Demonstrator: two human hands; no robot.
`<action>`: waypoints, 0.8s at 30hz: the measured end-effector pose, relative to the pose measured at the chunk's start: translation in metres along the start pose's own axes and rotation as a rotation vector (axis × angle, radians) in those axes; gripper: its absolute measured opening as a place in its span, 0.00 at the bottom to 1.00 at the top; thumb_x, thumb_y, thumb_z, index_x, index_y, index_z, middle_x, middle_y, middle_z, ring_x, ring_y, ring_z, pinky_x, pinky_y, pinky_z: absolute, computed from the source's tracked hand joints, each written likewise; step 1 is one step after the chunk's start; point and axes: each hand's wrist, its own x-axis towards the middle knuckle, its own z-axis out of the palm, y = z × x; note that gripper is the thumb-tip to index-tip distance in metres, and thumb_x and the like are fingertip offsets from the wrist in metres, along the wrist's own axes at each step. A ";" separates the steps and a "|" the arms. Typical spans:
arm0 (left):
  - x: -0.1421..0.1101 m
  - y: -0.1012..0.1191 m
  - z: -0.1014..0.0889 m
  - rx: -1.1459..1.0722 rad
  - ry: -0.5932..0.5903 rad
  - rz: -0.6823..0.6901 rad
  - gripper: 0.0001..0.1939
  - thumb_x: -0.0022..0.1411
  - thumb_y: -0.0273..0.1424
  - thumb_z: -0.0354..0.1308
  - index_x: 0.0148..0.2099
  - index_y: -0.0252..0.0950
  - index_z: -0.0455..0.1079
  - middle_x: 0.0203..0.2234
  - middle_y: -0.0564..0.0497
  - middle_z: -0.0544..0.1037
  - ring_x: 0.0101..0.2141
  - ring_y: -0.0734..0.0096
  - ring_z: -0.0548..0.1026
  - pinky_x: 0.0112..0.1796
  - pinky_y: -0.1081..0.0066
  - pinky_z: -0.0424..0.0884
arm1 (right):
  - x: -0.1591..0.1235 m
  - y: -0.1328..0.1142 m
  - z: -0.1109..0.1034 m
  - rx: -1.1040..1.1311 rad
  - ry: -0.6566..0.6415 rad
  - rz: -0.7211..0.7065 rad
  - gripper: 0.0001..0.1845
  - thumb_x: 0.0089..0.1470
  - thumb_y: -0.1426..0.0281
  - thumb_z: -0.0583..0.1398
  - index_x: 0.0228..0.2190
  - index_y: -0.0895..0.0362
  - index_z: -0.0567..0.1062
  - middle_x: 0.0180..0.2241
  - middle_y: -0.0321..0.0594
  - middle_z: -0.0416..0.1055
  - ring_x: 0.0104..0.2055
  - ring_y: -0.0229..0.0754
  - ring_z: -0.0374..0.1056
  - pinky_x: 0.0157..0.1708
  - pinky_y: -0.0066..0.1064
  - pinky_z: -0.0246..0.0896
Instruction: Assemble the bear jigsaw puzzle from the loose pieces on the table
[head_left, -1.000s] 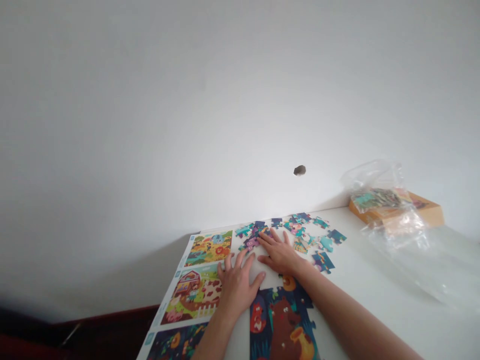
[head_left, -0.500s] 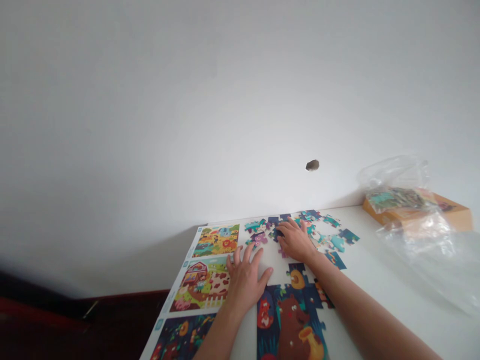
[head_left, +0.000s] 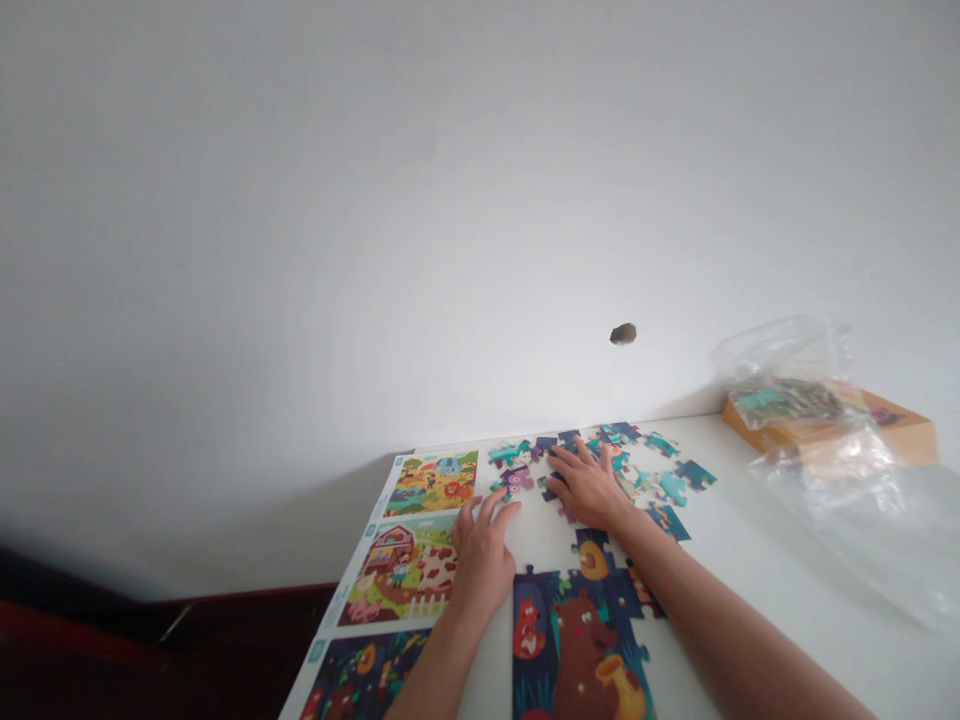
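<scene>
My left hand (head_left: 484, 552) is over the right edge of the picture sheet (head_left: 409, 622), its fingers bent and apart, with no piece visible in them. Just ahead of its fingertips lies a purple puzzle piece (head_left: 516, 480). Farther right, my right hand (head_left: 589, 488) rests with spread fingers on dark blue pieces, hiding part of them. Loose puzzle pieces (head_left: 673, 487) in teal and blue lie around and beyond it. Nearer to me is a joined section of puzzle (head_left: 585, 635) with a brown bear, a red fox and a yellow jar.
An orange box (head_left: 900, 425) stands at the back right, with a clear plastic bag (head_left: 855, 470) over it and across the white table (head_left: 720, 560). Behind the table rises a white wall (head_left: 480, 220) with a small hole (head_left: 622, 334). The table's left edge drops to a dark floor.
My left hand has drawn its fingers and thumb in, and the thumb no longer sticks out to the right. My right hand has shifted slightly left, still spread on the pieces.
</scene>
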 end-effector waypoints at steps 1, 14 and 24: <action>0.000 0.000 0.000 -0.008 0.001 0.001 0.38 0.47 0.09 0.45 0.55 0.44 0.73 0.57 0.51 0.71 0.56 0.52 0.64 0.55 0.47 0.60 | 0.000 0.000 0.000 0.002 0.013 0.002 0.21 0.66 0.59 0.47 0.53 0.48 0.72 0.59 0.41 0.65 0.66 0.58 0.47 0.61 0.67 0.28; 0.000 0.002 -0.002 -0.028 0.015 0.025 0.31 0.56 0.15 0.48 0.56 0.48 0.73 0.56 0.51 0.71 0.55 0.51 0.64 0.54 0.44 0.61 | 0.002 0.002 0.002 -0.021 0.088 0.067 0.14 0.63 0.61 0.54 0.39 0.51 0.78 0.48 0.43 0.74 0.60 0.55 0.56 0.62 0.58 0.34; 0.001 0.005 -0.005 -0.014 -0.002 0.015 0.25 0.60 0.19 0.49 0.53 0.46 0.75 0.56 0.50 0.71 0.55 0.50 0.65 0.54 0.46 0.61 | 0.004 0.001 0.008 -0.039 0.059 0.056 0.18 0.63 0.66 0.52 0.52 0.48 0.72 0.56 0.40 0.68 0.60 0.56 0.55 0.61 0.59 0.34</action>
